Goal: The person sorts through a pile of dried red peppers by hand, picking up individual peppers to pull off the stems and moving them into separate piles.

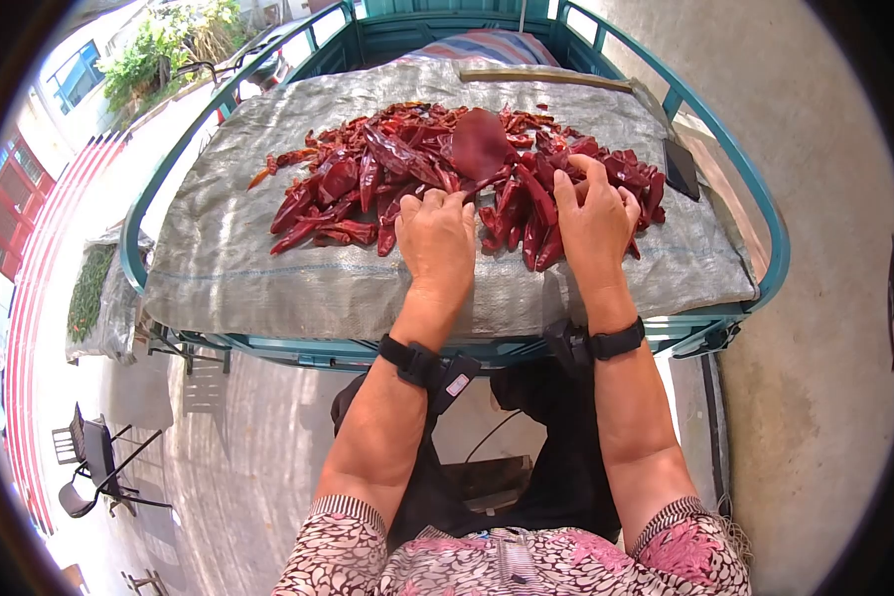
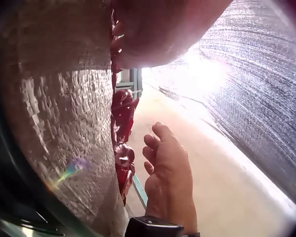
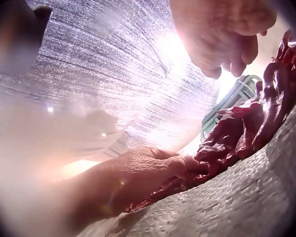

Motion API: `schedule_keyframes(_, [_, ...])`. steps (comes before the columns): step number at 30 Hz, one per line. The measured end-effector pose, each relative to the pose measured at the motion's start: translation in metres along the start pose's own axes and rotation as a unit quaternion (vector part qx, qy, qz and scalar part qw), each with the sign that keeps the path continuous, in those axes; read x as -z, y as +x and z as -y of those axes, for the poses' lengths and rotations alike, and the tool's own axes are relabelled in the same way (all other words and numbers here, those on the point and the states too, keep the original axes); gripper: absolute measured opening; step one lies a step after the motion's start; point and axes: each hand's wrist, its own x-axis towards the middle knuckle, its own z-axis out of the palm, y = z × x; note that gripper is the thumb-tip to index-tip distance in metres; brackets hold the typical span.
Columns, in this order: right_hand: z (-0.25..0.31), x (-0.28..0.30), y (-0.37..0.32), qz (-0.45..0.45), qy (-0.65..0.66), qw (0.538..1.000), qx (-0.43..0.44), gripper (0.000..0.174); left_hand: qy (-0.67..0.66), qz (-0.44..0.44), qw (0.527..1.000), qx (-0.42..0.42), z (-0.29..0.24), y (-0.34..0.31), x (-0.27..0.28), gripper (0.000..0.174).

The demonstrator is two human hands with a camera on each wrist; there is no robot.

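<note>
A heap of dried red chili peppers (image 1: 343, 179) is spread over a grey woven sheet (image 1: 268, 293). My left hand (image 1: 437, 243) is at the near edge of the heap, its fingers bent downward. In the right wrist view the left hand (image 3: 143, 170) has its fingertips closed at a chili pepper (image 3: 203, 168) low on the sheet. My right hand (image 1: 601, 223) hovers over the right part of the heap, thumb and index finger apart. Nothing shows between the loosely bent fingers of the right hand (image 2: 170, 168) in the left wrist view.
The sheet covers the bed of a teal cart with a rail (image 1: 775, 219). A phone (image 1: 679, 169) lies at the sheet's right edge, and a wooden strip (image 1: 546, 78) at the back. Behind is a striped cloth (image 1: 487, 45). A black chair (image 1: 99, 457) stands at lower left.
</note>
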Motion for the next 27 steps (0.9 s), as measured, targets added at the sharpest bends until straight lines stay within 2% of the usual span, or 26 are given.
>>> schedule_keyframes(3, [-0.002,-0.002,-0.001,-0.004,0.010,1.000,0.014,0.026,-0.053,-0.022,0.997,0.053,0.002,0.002,0.004,0.011])
schedule_keyframes(6, [0.003,-0.004,-0.002,-0.034,0.040,0.997,0.048,0.024,-0.164,-0.025,0.977,0.134,0.000,0.007,0.013,0.012])
schedule_keyframes(7, [0.007,-0.003,-0.003,-0.046,0.055,0.996,0.061,0.023,-0.180,-0.068,0.977,0.095,0.001,0.006,0.016,0.011])
schedule_keyframes(10, [0.016,0.001,-0.002,-0.020,0.141,0.988,0.056,0.024,-0.292,-0.074,0.953,0.031,0.003,0.003,0.023,0.013])
schedule_keyframes(13, [0.022,-0.005,-0.002,0.022,0.239,0.971,0.002,0.027,-0.338,-0.068,0.938,-0.043,-0.003,-0.002,0.036,0.016])
schedule_keyframes(16, [0.025,0.001,0.000,0.161,0.347,0.921,-0.071,0.032,-0.348,-0.041,0.935,-0.059,-0.004,-0.004,0.036,0.016])
schedule_keyframes(20, [0.028,-0.001,-0.003,0.078,0.351,0.931,-0.063,0.028,-0.317,-0.023,0.948,-0.028,-0.004,-0.005,0.027,0.017])
schedule_keyframes(23, [0.019,-0.001,0.000,0.033,0.334,0.939,-0.079,0.024,-0.232,-0.047,0.971,0.002,-0.005,-0.003,0.026,0.016])
schedule_keyframes(26, [0.002,-0.018,0.002,0.002,0.299,0.949,-0.099,0.020,-0.102,-0.044,0.993,-0.044,0.001,0.001,0.016,0.016])
schedule_keyframes(27, [0.003,-0.017,0.002,0.005,0.297,0.951,-0.090,0.019,-0.105,-0.030,0.993,-0.039,0.002,0.001,0.013,0.016])
